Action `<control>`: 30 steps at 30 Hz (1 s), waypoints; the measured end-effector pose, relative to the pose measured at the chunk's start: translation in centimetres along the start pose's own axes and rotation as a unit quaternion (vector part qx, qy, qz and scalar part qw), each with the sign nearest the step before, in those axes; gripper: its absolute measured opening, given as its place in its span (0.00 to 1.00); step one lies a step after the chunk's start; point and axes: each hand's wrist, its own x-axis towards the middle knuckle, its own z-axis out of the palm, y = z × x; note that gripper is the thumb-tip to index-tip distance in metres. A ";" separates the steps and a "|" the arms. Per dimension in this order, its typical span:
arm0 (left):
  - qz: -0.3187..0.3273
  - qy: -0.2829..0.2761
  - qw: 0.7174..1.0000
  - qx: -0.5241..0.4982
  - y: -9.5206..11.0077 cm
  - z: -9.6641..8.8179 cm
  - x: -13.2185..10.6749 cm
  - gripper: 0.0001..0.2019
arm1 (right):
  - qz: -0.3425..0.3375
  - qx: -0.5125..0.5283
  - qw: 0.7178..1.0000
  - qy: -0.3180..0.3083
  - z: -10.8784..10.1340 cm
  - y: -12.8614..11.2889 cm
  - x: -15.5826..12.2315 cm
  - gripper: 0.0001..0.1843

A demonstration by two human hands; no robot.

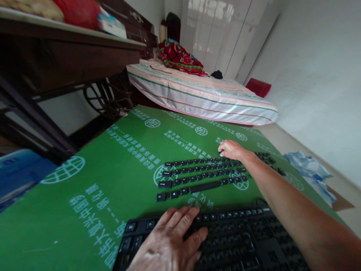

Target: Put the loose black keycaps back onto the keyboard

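A black keyboard (pixel 225 237) lies at the near edge of the green board, most of its key positions stripped of caps. Some caps remain along its far row and at its left end. My left hand (pixel 172 235) rests on the keyboard's left part, palm down and fingers stretched out. Beyond it, loose black keycaps lie in several rows, among them a long space bar (pixel 204 186). My right hand (pixel 229 149) is reached out past the far row, its fingertips pinching a small dark keycap (pixel 220 152). More loose keycaps (pixel 266 157) sit to the right, partly behind my forearm.
The green board (pixel 98 154) carries white printed lettering and globe marks. A bed (pixel 203 94) with a red patterned blanket (pixel 182 58) stands beyond it. At the left is a dark wooden table (pixel 70 56); blue-and-white plastic (pixel 308 165) lies at the right.
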 end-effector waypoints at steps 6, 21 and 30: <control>-0.001 -0.002 1.000 0.008 0.1 0.0 0.0 0.25 | 0.000 0.006 1.000 0.003 0.0 -0.3 0.0 0.05; -0.028 -0.013 0.996 -0.081 0.2 0.7 0.2 0.17 | -0.146 0.221 0.954 0.138 -3.1 -6.9 -9.8 0.04; -0.024 -0.013 0.994 -0.111 0.2 0.4 0.5 0.16 | -0.177 0.278 0.927 0.177 1.0 -12.2 -18.8 0.06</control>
